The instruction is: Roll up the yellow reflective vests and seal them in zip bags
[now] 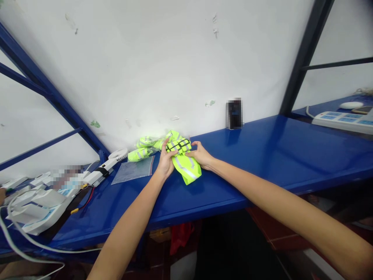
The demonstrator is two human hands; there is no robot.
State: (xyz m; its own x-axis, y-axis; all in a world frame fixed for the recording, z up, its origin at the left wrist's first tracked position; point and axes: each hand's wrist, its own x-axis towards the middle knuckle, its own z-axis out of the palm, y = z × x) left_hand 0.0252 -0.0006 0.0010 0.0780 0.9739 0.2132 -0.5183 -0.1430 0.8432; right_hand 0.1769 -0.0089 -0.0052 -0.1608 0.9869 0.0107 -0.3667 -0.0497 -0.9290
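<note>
A neon-yellow reflective vest (pixel 188 168) with silver strips is bunched between my two hands over the table, its upper part folded or rolled and edged in black. My left hand (pixel 166 161) grips the rolled part from the left, thumb across its front. From the right, my right hand (pixel 201 155) holds the fabric, with the thumb pressed on it and fingers curled. A loose end hangs down in front and rests on the blue table (pixel 221 182). Just behind lie more neon-yellow rolled bundles (pixel 140 153), some in clear plastic.
A flat zip bag (pixel 134 170) lies left of my left arm. Further left are a white handheld fan (pixel 118 154), power strips (pixel 43 214) with plugs, and cables. A dark blurred object (pixel 234 113) stands against the wall. Another power strip (pixel 344 121) sits at far right.
</note>
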